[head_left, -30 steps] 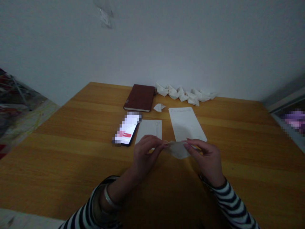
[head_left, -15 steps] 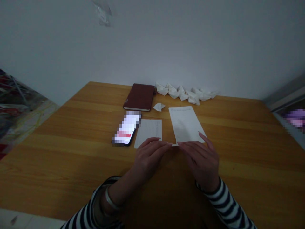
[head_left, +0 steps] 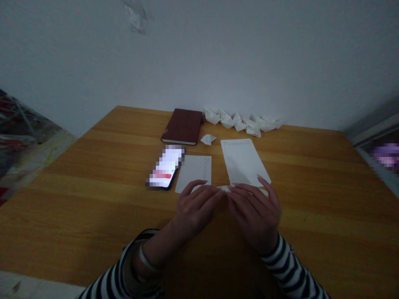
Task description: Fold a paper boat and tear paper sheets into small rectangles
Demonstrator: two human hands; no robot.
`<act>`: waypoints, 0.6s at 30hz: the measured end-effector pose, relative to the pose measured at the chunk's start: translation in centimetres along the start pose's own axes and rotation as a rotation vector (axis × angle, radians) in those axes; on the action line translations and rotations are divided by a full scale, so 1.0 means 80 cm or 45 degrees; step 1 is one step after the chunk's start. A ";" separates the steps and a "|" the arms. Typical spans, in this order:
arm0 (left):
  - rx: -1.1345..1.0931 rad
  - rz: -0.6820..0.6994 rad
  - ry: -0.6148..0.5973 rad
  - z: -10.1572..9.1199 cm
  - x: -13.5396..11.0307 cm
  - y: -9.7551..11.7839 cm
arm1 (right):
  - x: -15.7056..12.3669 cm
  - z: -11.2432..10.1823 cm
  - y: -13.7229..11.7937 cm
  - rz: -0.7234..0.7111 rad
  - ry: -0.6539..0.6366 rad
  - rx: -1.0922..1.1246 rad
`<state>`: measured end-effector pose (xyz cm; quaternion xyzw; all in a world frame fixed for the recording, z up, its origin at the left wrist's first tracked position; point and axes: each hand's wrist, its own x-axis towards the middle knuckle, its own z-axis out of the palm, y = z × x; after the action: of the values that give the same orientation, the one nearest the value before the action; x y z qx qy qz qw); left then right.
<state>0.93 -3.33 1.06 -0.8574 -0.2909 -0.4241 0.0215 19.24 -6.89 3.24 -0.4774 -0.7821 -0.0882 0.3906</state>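
Note:
My left hand (head_left: 196,204) and my right hand (head_left: 254,209) lie side by side on the wooden table (head_left: 93,187), fingers stretched flat and fingertips meeting. Under them is a small folded white paper (head_left: 225,188), pressed down, with only a sliver showing past the fingertips. Both wrists wear striped sleeves, and the left has a bangle. Just beyond my right hand lies a lined sheet (head_left: 243,162); beyond my left hand lies a smaller sheet (head_left: 195,168).
A lit phone (head_left: 165,170) lies left of the smaller sheet, with a dark red notebook (head_left: 183,126) behind it. Several folded paper shapes (head_left: 243,120) line the wall, and one small folded piece (head_left: 208,139) sits apart. Clutter (head_left: 18,137) lies past the table's left edge.
One second ago both hands held the folded paper pinched just above the table. They have since lowered it and flattened their fingers over it, drawing closer together.

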 end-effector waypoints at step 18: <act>0.081 -0.089 0.195 -0.016 0.015 -0.016 | 0.000 -0.019 0.058 0.103 0.146 -0.108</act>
<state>-0.07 -2.04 2.52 -0.8107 -0.3315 -0.4794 0.0560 23.83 -5.23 3.21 -0.5190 -0.7340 -0.1326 0.4175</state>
